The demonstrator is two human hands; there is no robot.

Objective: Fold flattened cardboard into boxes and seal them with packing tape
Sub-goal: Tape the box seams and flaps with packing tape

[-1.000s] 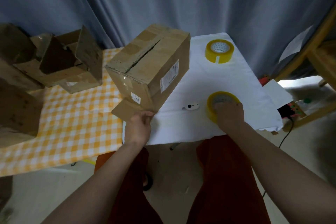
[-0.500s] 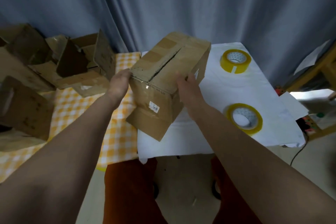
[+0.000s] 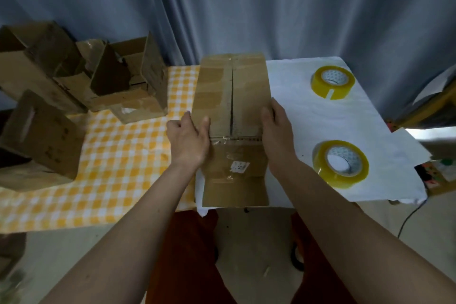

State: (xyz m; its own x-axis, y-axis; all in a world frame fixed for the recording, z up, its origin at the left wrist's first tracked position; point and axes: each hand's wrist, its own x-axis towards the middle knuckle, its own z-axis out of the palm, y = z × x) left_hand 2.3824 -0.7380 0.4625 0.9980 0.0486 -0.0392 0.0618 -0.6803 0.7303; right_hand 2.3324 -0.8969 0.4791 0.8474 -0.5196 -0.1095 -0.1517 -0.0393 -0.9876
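The left hand (image 3: 188,139) and right hand (image 3: 276,128) grip the box (image 3: 232,96) sides; it looks light, stiff; hold the edges.

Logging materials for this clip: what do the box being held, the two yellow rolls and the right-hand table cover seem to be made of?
Box: brown corrugated cardboard, matte; fluted edge shows at the seam, glossy old tape strips.
Rolls: clear yellowish plastic packing tape, shiny, on pale cores, probably cardboard.
Cover: white, softly wrinkled, likely cloth.
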